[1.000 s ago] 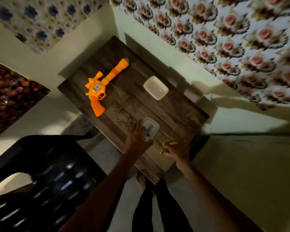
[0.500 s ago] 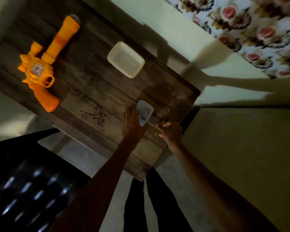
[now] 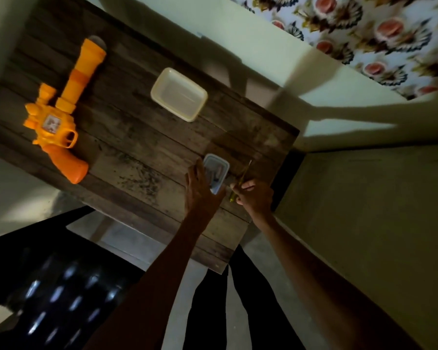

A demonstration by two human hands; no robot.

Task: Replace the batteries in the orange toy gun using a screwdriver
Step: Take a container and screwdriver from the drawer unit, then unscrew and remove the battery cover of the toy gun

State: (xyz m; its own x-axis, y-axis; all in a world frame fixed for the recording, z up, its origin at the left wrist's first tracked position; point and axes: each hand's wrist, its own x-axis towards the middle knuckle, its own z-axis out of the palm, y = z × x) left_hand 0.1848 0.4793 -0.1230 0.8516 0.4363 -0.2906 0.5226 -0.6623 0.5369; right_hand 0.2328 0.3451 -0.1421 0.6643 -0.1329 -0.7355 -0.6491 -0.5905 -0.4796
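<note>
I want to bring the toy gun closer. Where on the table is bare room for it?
The widest bare patch lies between the orange toy gun, the empty tray and the left hand. It is crowded around the small container, between both hands, with the screwdriver.

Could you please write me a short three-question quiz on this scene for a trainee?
1. True or false: the toy gun lies on the table, apart from both hands.
2. Which hand holds the screwdriver? A) left B) right
3. Fill in: the left hand rests at the small ____, while the lid lies apart.

Key: 1. True. 2. B, the right hand. 3. Box.
</note>
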